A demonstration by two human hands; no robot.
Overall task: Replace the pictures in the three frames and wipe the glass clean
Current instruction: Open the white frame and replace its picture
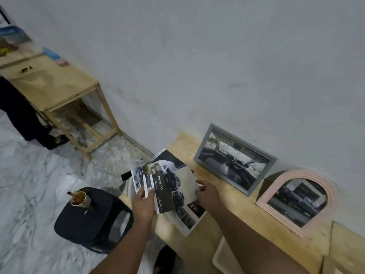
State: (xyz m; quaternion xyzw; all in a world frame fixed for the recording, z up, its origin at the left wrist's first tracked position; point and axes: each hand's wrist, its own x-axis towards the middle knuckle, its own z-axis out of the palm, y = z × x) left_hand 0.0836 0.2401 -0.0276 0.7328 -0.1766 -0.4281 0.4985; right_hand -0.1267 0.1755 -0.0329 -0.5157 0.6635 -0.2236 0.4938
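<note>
We have both hands over the near-left end of the wooden desk (246,220), sorting a fan of printed car pictures (167,186); our left hand (143,204) grips the lower left edge of the fan, thumb on top and fingers curled beneath; our right hand (207,191) pinches the right edge of the sheet on top, fingers curled round it; a larger brochure sheet (185,218) lies flat on the desk under the fan, just below our hands. Beyond our right hand a grey rectangular frame (235,159) leans against the white wall (197,56), showing a car interior; further right of it, close beside, a pink arched frame (298,200) leans on the same wall with a dark car picture behind its glass. Left of our left hand a black stool (88,220) stands on the marble floor (35,184), carrying a glass cup (78,198) of brown drink; far beyond it stands a second wooden table (53,89) with someone in dark clothing beside it.
</note>
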